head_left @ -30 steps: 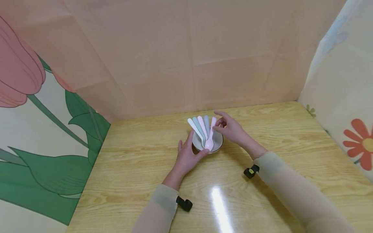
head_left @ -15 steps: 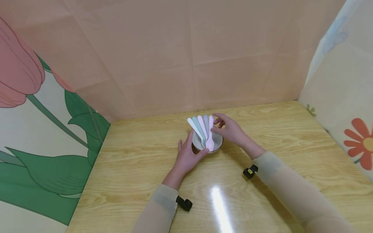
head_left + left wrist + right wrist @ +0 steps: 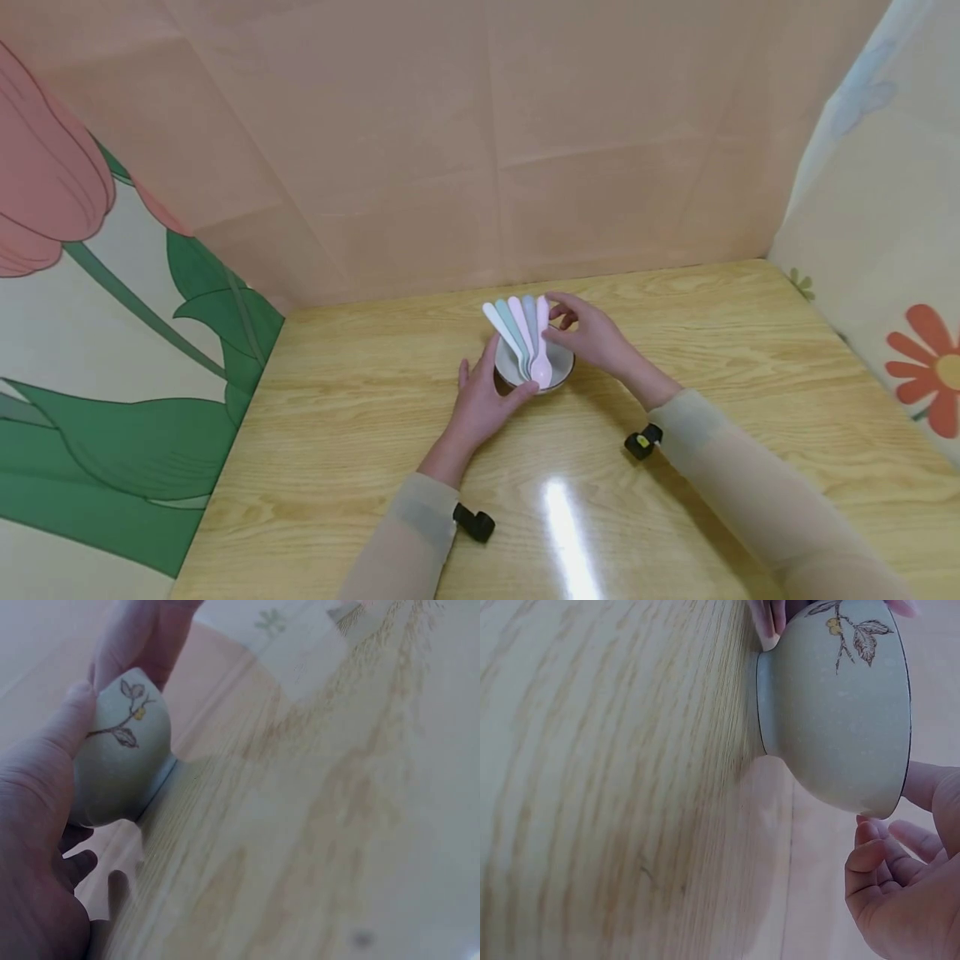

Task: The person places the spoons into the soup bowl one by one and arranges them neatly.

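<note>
A round bowl [image 3: 561,360] with a dark rim stands on the wooden table; its pale outer wall [image 3: 840,720] carries a painted twig with leaves. My left hand [image 3: 480,408] grips the bowl from the left, thumb at the near rim. Inside lean several spoons, their handles fanned out over the far rim: a white spoon [image 3: 501,325], a mint spoon, a pink spoon, a grey-blue spoon and, rightmost, another pink spoon [image 3: 540,367] lying on top. My right hand [image 3: 592,333] pinches that rightmost pink spoon's handle between thumb and index finger, the other fingers curled.
The wooden table [image 3: 337,433] reaches back to a plain pinkish cloth wall [image 3: 375,167]. Side walls show a printed tulip at left and a red flower at right. Small black cameras sit at both wrists. Light glares on the table in front.
The right hand has shifted slightly left, bringing the rightmost pink spoon's handle closer to the grey-blue one. My left hand and the bowl have stayed in place.
</note>
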`<move>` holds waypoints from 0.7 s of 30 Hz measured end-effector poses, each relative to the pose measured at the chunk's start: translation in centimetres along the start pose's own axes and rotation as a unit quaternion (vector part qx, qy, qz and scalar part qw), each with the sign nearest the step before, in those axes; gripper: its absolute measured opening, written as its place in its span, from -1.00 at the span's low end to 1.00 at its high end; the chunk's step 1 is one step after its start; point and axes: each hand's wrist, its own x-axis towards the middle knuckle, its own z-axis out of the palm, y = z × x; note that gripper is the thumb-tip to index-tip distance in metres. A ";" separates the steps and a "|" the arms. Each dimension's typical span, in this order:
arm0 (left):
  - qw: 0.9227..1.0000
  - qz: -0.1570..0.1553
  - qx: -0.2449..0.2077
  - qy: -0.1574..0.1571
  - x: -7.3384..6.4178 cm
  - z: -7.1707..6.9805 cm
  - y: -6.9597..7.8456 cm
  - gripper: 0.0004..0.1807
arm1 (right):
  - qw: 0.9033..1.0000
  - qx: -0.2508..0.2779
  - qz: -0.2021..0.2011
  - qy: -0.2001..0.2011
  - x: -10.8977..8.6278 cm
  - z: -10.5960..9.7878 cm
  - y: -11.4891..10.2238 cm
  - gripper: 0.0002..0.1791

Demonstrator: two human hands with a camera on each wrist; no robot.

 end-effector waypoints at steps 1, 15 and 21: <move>1.000 -0.001 0.001 0.000 0.0 0.0 0.0 0.18 | 1.000 -0.001 -0.001 0.000 0.0 0.0 0.0 -0.23; 1.000 0.007 0.022 0.008 0.3 -1.2 0.3 0.22 | 0.996 -0.084 -0.033 0.022 -1.1 -0.9 -0.6 -0.21; 0.992 0.007 0.126 0.015 -0.1 -2.0 0.8 0.19 | 0.981 -0.165 -0.087 0.048 -2.8 -0.8 -1.0 -0.18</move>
